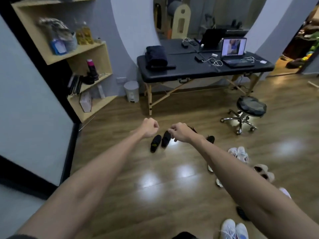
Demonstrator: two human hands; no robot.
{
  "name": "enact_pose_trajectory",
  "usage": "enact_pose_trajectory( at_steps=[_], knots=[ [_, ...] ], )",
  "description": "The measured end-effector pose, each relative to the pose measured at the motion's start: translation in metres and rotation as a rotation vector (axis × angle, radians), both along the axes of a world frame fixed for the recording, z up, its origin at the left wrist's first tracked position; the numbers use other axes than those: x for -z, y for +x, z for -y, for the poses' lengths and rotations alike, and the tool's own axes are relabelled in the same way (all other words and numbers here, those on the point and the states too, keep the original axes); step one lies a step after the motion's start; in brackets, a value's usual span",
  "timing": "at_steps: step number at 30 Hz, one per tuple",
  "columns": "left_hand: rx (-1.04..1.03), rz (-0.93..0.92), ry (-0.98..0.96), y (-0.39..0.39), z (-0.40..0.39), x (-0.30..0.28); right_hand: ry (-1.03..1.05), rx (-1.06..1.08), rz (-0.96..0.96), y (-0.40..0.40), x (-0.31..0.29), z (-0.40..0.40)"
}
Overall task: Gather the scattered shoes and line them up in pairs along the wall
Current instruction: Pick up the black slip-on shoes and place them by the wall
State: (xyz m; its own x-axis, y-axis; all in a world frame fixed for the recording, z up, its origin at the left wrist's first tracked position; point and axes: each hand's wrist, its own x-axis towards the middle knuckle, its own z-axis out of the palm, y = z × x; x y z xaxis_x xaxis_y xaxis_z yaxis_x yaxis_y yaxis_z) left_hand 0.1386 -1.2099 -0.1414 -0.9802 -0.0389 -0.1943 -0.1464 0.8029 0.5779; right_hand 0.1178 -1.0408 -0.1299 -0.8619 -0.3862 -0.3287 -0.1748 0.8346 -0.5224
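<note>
Two black shoes (155,143) (166,139) lie side by side on the wooden floor ahead. My left hand (149,128) hovers up and left of them, fingers curled, holding nothing. My right hand (179,132) is curled too; its fingertips meet the far end of the right black shoe, and a grip cannot be made out. Dark shoes (193,129) (211,138) peek out behind my right wrist. A white sneaker pair (239,153), beige slippers (263,171), a black shoe (242,213) and white sneakers (234,229) are scattered on the right. Light shoes (218,182) are partly hidden by my right arm.
A pale wall (31,109) with a dark skirting runs along the left, ending at wooden shelves (96,108). A black massage table (186,73) with laptops stands at the back, a small white bin (131,91) to its left, a rolling stool (251,107) on the right.
</note>
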Motion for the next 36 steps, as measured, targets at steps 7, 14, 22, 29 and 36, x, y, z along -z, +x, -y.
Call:
enact_pose_trajectory(
  at_steps=[7,14,22,29,36],
  knots=[
    [0.005,0.083,-0.007,-0.088,0.016,0.036,0.044,-0.011,-0.040,-0.092,0.032,0.015],
    [-0.100,0.074,-0.054,-0.189,0.011,0.049,-0.053,0.045,0.063,-0.201,0.059,0.014],
    [0.029,0.309,-0.089,-0.284,0.032,0.084,0.077,-0.065,0.167,-0.308,0.092,0.023],
    [0.125,0.452,0.004,-0.353,0.068,0.146,0.111,-0.072,0.235,-0.382,0.157,0.040],
    [0.155,0.445,-0.009,-0.429,0.084,0.273,0.081,-0.067,0.248,-0.456,0.282,0.064]
  ],
)
